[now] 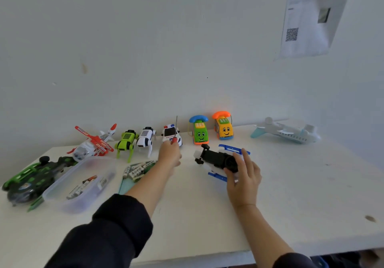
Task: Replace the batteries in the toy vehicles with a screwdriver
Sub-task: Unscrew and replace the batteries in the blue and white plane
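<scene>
Black toy: a black-bellied toy (218,159) with blue side rails lies upside down on the white desk (311,195), right of frame centre, wheels toward the upper left.
Right hand: the right hand (244,176) rests on the toy's near end, fingers spread over the black underside and the blue rail.
Left hand: the left hand (169,154) grips a screwdriver (176,130) by its red handle, shaft pointing up, just left of the toy and apart from it.
Batteries: a loose heap of batteries (138,169) lies on the desk left of the left forearm; more sit in a clear tub (83,182) at lower left.
Back row: along the wall stand a police car (171,134) behind the screwdriver, a green phone car (200,130), a yellow phone car (224,125), a white robot dog (146,138) and a green robot dog (126,143).
Far left: a red-white helicopter (93,143) and a dark green helicopter (31,178).
Far right: a white plane (288,132).
Wall: a paper with a QR code (307,18) hangs at upper right.
</scene>
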`<state>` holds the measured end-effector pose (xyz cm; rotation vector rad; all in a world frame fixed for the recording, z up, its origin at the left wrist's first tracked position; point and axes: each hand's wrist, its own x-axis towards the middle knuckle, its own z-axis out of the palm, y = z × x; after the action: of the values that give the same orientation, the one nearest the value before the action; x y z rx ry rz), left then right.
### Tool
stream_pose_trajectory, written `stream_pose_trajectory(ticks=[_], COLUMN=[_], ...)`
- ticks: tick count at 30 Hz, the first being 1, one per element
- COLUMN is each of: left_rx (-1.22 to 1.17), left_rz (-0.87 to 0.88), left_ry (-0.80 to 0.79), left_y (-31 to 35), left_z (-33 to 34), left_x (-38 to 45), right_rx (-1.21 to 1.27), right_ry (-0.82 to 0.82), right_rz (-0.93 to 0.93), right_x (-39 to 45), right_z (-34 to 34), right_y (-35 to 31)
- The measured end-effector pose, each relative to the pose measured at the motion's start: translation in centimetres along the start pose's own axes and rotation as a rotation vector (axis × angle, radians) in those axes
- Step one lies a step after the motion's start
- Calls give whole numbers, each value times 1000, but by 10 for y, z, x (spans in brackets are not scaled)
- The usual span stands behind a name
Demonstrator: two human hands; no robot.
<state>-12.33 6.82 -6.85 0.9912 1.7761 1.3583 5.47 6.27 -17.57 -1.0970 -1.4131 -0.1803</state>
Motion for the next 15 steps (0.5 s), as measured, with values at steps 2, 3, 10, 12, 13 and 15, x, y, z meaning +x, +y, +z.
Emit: stream_pose_trajectory(ticks=[2,3,10,12,13,15], left_rx=[-52,-75,-22,30,45,17], left_rz=[-75,-103,-88,-65,-53,-19], left_ry=[-64,-98,-124,-106,-114,-161], left_y=[-5,-9,-14,-12,-10,-6], left_z=[17,24,33,26,22,11], left_x=[-3,-4,-6,-5,-5,-7], right_rx=[26,32,-94,-88,-62,-33], right_ry=[-1,-11,-228,-256,-244,-219], right_rz=[-27,-31,-98,-136,-124,-87], right_x=[-1,-1,-1,0,0,0], right_z=[-1,-1,-1,1,1,2], right_y=[1,1,-1,0,1,3])
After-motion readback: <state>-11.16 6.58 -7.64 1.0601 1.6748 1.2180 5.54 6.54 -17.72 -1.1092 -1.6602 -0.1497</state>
